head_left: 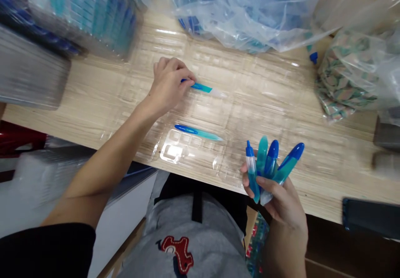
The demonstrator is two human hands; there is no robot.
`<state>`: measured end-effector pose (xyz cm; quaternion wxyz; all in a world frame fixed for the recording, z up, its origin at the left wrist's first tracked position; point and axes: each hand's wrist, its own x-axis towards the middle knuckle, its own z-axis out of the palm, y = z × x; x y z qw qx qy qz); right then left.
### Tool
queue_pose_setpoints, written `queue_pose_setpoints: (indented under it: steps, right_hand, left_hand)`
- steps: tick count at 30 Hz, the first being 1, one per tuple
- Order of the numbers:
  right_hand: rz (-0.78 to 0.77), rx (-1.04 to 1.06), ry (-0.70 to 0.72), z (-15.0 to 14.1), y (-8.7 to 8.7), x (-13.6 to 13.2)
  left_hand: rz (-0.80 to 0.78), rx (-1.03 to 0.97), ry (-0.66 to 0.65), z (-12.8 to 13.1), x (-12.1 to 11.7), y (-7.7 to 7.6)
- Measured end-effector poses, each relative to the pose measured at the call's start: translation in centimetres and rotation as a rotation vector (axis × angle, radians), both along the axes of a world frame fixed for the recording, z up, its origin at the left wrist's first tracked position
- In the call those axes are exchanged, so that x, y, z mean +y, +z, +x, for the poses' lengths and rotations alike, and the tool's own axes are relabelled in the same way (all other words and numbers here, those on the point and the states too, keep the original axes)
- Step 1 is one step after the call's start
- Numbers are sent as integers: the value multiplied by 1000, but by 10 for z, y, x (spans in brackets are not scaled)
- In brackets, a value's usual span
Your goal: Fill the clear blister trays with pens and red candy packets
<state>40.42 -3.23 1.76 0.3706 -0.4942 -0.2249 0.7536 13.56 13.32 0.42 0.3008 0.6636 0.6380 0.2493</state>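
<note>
Pale wood grain runs across the table [90,90], and clear trays [203,107] lie over much of it, their moulded edges catching the light. At the far left stands a blurred stack of packs [84,16] filled with teal and blue, with a greyish clear stack [31,65] just beside it. Across the far side spreads a plastic bag [250,11] with blue showing through; to the right a second bag [346,72] bulges with small green and pinkish pieces. Near it lies a small blue part [313,57].

Over the trays, the left hand [171,80] pinches a pen [203,88] by its dark blue end, the whitish end pointing right — whether the pen touches the plastic below, I cannot tell. Nearer the body, another pen [198,132] lies on the trays, blue end to the left, apart from both hands.

At the near edge, the right hand [286,201] is closed around a fan of at least four blue-and-teal pens [270,161] — the leftmost has a whitish section and a narrow blue tip. Farther right rests a dark phone [371,217]. Below the table edge shows a grey garment [200,236] with a red patch [179,251].
</note>
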Motion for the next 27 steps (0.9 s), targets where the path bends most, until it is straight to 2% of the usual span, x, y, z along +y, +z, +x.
queue_pose_setpoints:
  steps: [3, 6, 9, 12, 21, 27]
  right_hand:
    - [10, 14, -20, -9, 4, 4]
    - [26, 33, -18, -19, 8, 6]
    - [74, 59, 19, -27, 12, 8]
    - [116, 75, 57, -32, 16, 8]
    - [46, 279, 63, -33, 19, 0]
    - [-21, 368, 54, -31, 23, 5]
  left_hand:
    - [12, -85, 23, 12, -15, 13]
    - [-148, -342, -17, 32, -41, 28]
    - [-377, -530, -149, 50, -69, 43]
    - [-516, -608, -305, 59, -84, 52]
    - [-540, -635, -312, 61, -86, 55]
    - [-648, -742, -189, 66, -84, 54]
